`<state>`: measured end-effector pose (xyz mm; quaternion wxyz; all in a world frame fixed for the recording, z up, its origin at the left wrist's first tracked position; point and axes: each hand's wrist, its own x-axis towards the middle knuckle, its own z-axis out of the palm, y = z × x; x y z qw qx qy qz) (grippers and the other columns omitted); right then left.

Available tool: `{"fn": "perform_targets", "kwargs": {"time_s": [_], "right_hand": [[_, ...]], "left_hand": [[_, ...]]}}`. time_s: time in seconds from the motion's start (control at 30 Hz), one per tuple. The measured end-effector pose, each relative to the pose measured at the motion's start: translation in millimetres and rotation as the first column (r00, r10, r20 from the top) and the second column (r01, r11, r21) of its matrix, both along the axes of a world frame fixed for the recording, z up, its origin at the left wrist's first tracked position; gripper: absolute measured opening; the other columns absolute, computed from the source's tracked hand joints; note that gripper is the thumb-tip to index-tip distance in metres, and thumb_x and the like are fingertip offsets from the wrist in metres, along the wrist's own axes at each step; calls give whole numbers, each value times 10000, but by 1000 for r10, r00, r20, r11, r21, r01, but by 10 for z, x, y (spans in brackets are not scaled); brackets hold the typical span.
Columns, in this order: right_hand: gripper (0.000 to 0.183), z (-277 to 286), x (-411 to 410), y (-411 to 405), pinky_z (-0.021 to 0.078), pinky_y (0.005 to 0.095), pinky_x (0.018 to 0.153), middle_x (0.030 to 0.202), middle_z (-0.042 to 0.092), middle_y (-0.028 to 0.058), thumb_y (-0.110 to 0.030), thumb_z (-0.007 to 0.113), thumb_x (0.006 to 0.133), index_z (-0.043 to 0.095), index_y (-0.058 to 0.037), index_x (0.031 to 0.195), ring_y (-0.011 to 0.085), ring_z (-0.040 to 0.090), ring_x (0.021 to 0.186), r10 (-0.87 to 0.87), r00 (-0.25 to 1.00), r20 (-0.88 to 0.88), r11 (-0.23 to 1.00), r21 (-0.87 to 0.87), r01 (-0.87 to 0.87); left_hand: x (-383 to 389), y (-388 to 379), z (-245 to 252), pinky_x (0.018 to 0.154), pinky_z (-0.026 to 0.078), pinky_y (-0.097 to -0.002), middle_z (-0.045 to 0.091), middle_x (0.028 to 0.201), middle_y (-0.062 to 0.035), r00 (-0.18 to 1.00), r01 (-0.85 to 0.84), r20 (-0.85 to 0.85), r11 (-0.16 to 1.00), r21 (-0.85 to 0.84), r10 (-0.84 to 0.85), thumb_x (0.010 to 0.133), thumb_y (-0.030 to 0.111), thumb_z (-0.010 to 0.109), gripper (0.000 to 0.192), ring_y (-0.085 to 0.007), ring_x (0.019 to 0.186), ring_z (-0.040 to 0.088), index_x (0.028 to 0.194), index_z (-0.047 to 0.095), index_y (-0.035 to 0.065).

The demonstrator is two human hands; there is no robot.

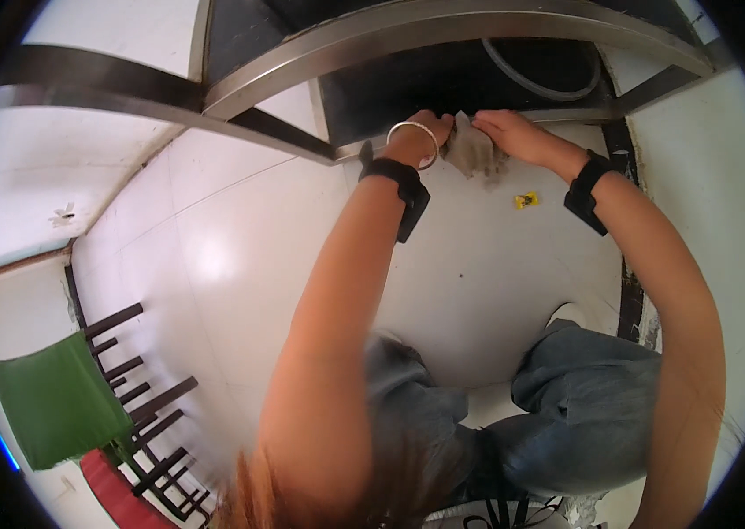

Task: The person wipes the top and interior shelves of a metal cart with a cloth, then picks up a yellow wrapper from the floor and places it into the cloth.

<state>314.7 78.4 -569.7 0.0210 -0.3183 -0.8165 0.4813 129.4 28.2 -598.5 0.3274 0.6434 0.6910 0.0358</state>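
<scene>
A greyish, stained cloth (470,151) hangs at the low metal rail (564,115) of a frame, its loose end down against the white floor tiles. My left hand (430,127) is curled at the rail and holds the cloth's left edge. On the other side, my right hand (511,135) lies along the rail with its fingers pointing left, touching the cloth. Whether those fingers grip it is hidden. A bangle (436,157) circles my left wrist, and both forearms wear black strapped devices.
Just below my right hand lies a small yellow wrapped packet (526,200). An upper metal beam (412,38) crosses above the hands. Behind the low rail runs a clear hose (537,91). Stacked stools with green (58,400) and red (124,489) tops stand at lower left. A wall (703,198) borders the right.
</scene>
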Motion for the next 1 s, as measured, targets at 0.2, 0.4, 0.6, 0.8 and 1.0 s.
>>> {"fn": "perform_targets", "kwargs": {"time_s": [0.2,0.4,0.6,0.8,1.0], "right_hand": [[259,173,-34,-35,427,343,644,784,577,143,-228,412,936,550,-12,896,255,537,682,-46,995,93,994,99,36],[255,253,-103,18,449,390,617,794,598,147,-219,417,926,570,-28,852,302,584,712,-36,999,-36,989,139,41],[230,303,72,131,472,424,653,809,600,143,-210,443,899,591,-43,846,332,591,757,66,968,244,667,711,-224],[221,290,161,304,470,433,713,897,629,136,-214,479,873,627,-55,834,323,601,826,-30,959,282,812,566,-141],[250,526,96,290,469,398,748,939,639,149,-297,582,827,659,-70,902,309,608,847,-10,845,535,968,217,-126]], "left_hand": [[65,-13,423,660,529,-357,606,924,-158,846,-305,303,865,-400,438,868,332,505,423,-254,824,615,1112,494,-13],[-22,-200,373,737,509,-326,625,982,-159,945,-185,301,969,165,129,705,317,666,519,-251,832,614,1111,542,19],[-124,-126,503,694,484,-314,648,802,-143,989,-107,124,976,192,84,675,206,658,325,-247,736,620,929,605,9],[-120,-142,436,740,472,-335,633,859,-175,995,-48,100,980,191,29,699,187,609,270,-301,821,599,910,609,19],[-96,-150,692,740,449,-274,619,815,-122,933,-128,343,991,27,111,757,141,546,234,-199,759,568,942,609,12]]}}
